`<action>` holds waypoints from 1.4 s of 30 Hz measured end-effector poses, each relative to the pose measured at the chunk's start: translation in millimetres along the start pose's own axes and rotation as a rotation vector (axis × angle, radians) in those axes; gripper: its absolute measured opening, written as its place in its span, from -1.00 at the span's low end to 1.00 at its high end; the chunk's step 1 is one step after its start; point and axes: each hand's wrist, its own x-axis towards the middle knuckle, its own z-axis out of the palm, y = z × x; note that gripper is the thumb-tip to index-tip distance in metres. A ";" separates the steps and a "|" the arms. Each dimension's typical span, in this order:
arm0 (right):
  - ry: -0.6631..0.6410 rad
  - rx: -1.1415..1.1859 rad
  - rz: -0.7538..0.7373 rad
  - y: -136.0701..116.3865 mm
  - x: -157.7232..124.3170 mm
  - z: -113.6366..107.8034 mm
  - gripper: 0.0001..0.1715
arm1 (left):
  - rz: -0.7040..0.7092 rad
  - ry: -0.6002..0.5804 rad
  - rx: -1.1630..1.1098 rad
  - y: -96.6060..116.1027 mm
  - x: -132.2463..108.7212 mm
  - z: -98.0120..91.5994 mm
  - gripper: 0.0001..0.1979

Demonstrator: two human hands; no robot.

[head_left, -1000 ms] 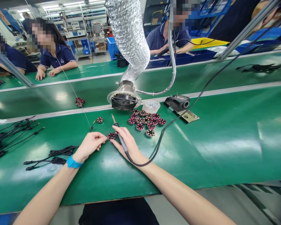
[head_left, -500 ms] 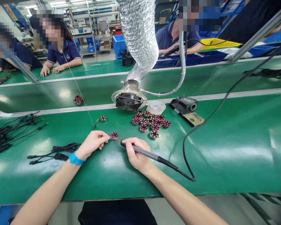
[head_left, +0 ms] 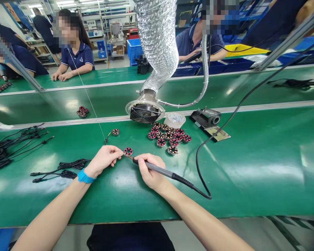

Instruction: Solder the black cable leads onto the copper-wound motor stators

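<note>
My right hand (head_left: 152, 171) grips a soldering iron (head_left: 159, 169) with a grey and black handle, its tip pointing left. That tip meets the near edge of a small round coil core (head_left: 128, 151) with dark red windings, lying on the green bench. Left of the core, my left hand (head_left: 108, 157) is closed in a pinch at its edge; what the fingertips hold is too small to make out. A thin pale wire (head_left: 90, 101) slants down from above to behind this hand. Beyond it lies another coil core (head_left: 115, 132) with a yellow lead.
Several coil cores (head_left: 169, 134) cluster by a tape roll (head_left: 174, 120). Behind them hangs a fan hood (head_left: 145, 113) on a foil duct. An iron stand (head_left: 209, 120) is at right; black cables (head_left: 2, 153) lie at left. Co-workers (head_left: 77, 57) sit across the bench.
The iron and my right hand have shifted slightly left, and the iron's cord has swung left. My left hand stays nearly in place. A co-worker opposite has turned the head.
</note>
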 end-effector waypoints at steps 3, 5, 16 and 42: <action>-0.005 0.001 0.001 -0.5 0.5 0.4 -0.75 | 0.000 -0.006 0.001 -0.9 0.4 -0.1 -0.74; -0.004 0.001 0.000 -1.3 0.5 -0.3 -0.75 | -0.005 -0.006 0.000 -1.4 0.5 -0.2 -0.74; 0.099 -0.036 0.061 1.5 0.8 -5.1 -0.76 | -0.002 -0.019 -0.013 -1.7 1.1 0.0 -0.73; 0.098 -0.054 0.081 3.2 3.5 -2.6 -0.76 | -0.019 0.009 0.013 0.7 0.9 0.7 -0.69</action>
